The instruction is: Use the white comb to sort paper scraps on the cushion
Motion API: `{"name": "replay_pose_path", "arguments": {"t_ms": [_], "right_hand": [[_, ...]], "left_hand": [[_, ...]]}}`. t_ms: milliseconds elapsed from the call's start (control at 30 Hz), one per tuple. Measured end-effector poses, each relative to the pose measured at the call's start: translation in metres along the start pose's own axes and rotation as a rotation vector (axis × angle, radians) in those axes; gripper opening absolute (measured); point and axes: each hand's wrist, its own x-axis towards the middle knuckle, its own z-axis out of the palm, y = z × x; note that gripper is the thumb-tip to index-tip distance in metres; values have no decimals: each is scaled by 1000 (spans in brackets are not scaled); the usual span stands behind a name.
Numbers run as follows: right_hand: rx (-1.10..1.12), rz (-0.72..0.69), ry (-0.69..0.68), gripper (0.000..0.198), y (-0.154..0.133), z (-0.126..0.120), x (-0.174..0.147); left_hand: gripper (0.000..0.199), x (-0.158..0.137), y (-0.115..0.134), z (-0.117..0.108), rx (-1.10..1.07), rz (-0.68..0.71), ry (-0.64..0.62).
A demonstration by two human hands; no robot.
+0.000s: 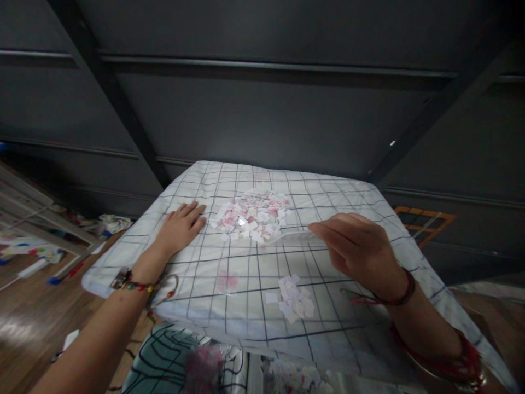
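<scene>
My left hand rests flat with fingers spread on the checked cloth, left of a heap of small white and pink paper-like pieces. My right hand is closed on the end of a slim white tool. That tool bends slightly and reaches the heap's right edge; its tip blends into the pieces, so its exact kind is unclear. Nearer me lies a smaller cluster of white square pieces, apart from the heap. A flat pink patch shows to its left.
A white cloth with dark grid lines covers the table, which stands against a dark panelled wall. Below the front edge are a container of small pieces and teal patterned fabric. A pale ladder-like frame stands left.
</scene>
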Motion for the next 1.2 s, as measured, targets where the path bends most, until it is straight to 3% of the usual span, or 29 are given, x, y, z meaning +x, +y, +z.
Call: {"name": "replay_pose_path", "arguments": {"t_ms": [800,1200], "right_hand": [[35,-18,0,33,0,-3,-1],[-34,8,-16,36,2,5,-4]], "left_hand": [[57,-1,1,1,-25,-4,16],[60,-1,4,-5,-24,-14,-42]]}}
